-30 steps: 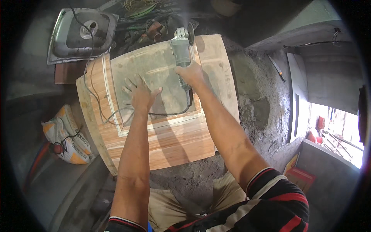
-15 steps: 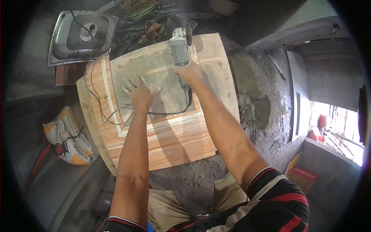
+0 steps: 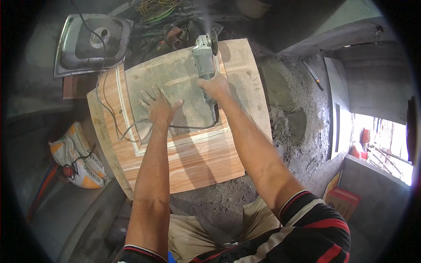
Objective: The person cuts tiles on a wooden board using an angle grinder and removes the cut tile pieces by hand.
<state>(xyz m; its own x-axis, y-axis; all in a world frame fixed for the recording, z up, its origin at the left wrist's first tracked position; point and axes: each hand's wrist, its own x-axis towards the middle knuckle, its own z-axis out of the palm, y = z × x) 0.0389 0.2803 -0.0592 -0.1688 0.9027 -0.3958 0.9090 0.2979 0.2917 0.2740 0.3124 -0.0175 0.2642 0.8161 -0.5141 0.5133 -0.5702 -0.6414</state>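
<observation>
My right hand is wrapped round the body of a grey angle grinder. The grinder's disc stands on edge at the far right side of a wood-grain tile slab, and dust rises beyond it. Fingers spread, my left hand lies flat on the dusty greenish-grey middle panel of that slab. A pale line borders this panel. From the grinder's rear, a grey cord runs left past my left wrist and loops over the slab's left part. The disc's contact point is hard to make out.
A steel sink lies at the far left, with a white and orange sack nearer. Beneath the slab is a board. A clay-coloured pipe piece sits beyond it. Rough wet cement and a red box are on the right.
The grinder and my right hand have shifted very slightly toward me. My left hand stays flat in the same place.
</observation>
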